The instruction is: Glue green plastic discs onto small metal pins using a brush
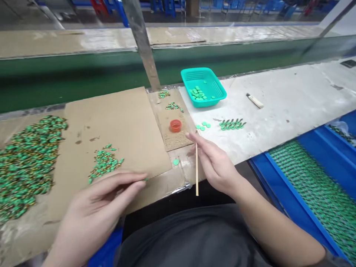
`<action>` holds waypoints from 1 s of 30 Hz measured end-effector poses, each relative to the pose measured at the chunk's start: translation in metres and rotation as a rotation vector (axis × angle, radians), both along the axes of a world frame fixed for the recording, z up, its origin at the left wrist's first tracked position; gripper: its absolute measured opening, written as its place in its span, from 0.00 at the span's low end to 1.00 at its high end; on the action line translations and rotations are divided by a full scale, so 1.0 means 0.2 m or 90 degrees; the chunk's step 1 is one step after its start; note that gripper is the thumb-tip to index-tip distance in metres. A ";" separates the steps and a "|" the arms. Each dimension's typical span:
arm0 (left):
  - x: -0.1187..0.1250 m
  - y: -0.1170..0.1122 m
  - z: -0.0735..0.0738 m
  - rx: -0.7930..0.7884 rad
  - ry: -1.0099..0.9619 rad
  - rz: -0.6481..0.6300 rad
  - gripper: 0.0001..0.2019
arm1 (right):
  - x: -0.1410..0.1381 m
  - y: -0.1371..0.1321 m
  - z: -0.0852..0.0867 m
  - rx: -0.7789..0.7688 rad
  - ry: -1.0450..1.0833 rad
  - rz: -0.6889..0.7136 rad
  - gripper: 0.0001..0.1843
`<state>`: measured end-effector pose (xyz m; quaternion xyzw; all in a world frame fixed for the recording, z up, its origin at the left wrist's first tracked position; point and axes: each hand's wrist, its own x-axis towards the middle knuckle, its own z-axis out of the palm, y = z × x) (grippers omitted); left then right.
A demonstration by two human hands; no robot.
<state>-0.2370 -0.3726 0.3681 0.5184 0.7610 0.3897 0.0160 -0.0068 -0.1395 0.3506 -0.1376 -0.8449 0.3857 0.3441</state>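
My left hand (pixel 105 207) is closed in a pinch at the front edge of the cardboard, with a small green piece (pixel 146 179) at its fingertips. Just beyond it lies a small pile of green and gold pieces (pixel 105 161). My right hand (pixel 214 163) grips a thin wooden stick (pixel 197 170), which slants upright and points down toward me. Between the hands a single green disc (pixel 176 162) lies flat. A small orange-red cup (pixel 175 125) stands past my right fingertips. Several loose green discs (pixel 204 125) and rows of assembled green pieces (pixel 232 124) are nearby.
A large heap of green and gold pieces (pixel 27 163) covers the left side. A teal basket (pixel 204 87) holds green discs. A white-handled tool (pixel 255 101) lies at the right. Blue trays (pixel 311 163) of green pieces stand below the table edge. A metal post (pixel 143 44) rises behind.
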 end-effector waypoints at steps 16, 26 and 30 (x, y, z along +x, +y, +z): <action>0.18 0.39 -0.04 -0.080 -0.014 -0.031 0.08 | 0.05 0.07 0.10 0.013 0.079 -0.062 0.13; 0.17 0.40 -0.03 -0.081 0.043 -0.052 0.07 | 0.06 0.08 0.08 0.031 0.047 -0.050 0.04; 0.17 0.40 -0.03 -0.074 0.073 -0.068 0.06 | 0.07 0.08 0.07 0.031 0.041 -0.051 0.03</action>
